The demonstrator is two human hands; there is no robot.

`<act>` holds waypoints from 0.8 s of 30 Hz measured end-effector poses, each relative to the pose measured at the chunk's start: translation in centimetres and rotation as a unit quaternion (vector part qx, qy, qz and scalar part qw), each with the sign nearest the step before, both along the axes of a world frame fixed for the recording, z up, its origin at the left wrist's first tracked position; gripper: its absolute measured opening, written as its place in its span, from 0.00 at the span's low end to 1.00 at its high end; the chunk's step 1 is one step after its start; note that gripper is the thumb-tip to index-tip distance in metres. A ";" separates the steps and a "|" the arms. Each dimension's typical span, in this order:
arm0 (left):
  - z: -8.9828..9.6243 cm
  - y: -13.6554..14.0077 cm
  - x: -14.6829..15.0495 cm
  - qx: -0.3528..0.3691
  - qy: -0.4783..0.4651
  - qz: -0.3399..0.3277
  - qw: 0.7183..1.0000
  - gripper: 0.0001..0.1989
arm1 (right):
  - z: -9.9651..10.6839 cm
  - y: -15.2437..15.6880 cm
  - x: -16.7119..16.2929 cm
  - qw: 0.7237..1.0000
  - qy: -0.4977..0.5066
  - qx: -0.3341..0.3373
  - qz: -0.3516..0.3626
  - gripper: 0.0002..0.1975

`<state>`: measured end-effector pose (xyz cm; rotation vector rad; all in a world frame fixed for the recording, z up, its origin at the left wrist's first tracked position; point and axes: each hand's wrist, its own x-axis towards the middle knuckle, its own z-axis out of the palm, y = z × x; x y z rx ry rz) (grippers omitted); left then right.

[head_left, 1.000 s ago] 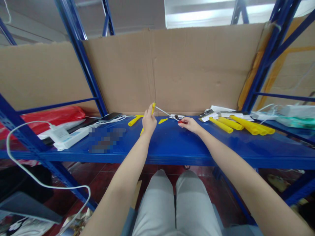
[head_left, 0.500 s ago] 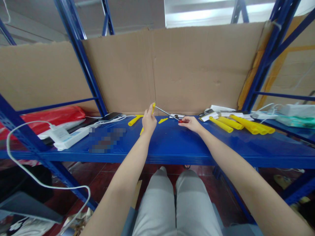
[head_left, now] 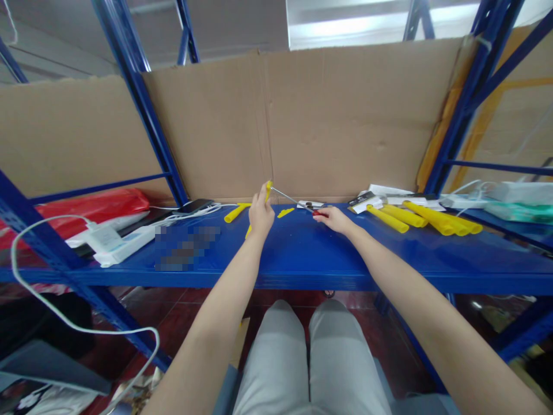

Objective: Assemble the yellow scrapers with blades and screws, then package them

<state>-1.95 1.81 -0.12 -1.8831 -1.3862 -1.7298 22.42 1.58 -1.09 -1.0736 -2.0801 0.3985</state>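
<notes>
My left hand (head_left: 261, 218) is closed around a yellow plastic piece (head_left: 268, 188), whose top sticks up past the fingers; its lower end shows below the hand, and the palm hides its middle. In my right hand (head_left: 333, 219) I grip a screwdriver (head_left: 294, 202) by its red handle. The thin metal shaft slants up to the left, and its tip meets the top of the yellow piece. Under the shaft lies a small flat yellow part (head_left: 286, 212). Left of my left hand rests another yellow plastic piece (head_left: 235, 214) with a crosswise end.
Several yellow tubes (head_left: 404, 216) lie at the right beside a black-and-white packet (head_left: 363, 200). On the left are a white power strip (head_left: 129, 242) with cables, a dark phone-like object (head_left: 196, 206) and a red bag (head_left: 125, 202). Cardboard (head_left: 345, 121) walls the back of the blue shelf (head_left: 319, 253).
Both hands keep nearly the same place, with the screwdriver tip still at the yellow piece. The right hand's grip on the handle looks slightly turned. The view has shifted a little.
</notes>
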 end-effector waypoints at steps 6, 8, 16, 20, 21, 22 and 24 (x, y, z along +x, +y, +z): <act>0.0 0.0 0.1 0.012 -0.006 -0.008 1.000 0.24 | -0.1 0.1 -0.1 1.000 -0.007 0.025 -0.004 0.15; 0.0 -0.1 0.1 0.015 -0.005 -0.010 1.000 0.24 | -0.3 0.3 -0.2 0.999 -0.004 0.031 -0.016 0.12; 0.5 -1.1 0.1 -0.003 0.022 0.022 1.000 0.26 | -1.1 1.0 -0.1 0.997 0.073 0.030 -0.022 0.12; 0.7 -1.5 0.0 -0.019 0.032 0.032 0.999 0.26 | -1.0 1.0 0.0 0.997 0.080 0.019 0.002 0.13; 0.7 -1.5 0.0 -0.020 0.031 0.031 0.999 0.26 | -0.9 1.0 0.1 0.997 0.078 0.018 0.006 0.13; 0.7 -1.5 0.0 -0.020 0.030 0.029 0.999 0.26 | -0.9 1.0 0.1 0.997 0.076 0.018 0.010 0.13; 0.7 -1.4 0.1 -0.017 0.024 0.024 0.999 0.26 | -0.8 1.0 0.2 0.997 0.070 0.018 0.015 0.14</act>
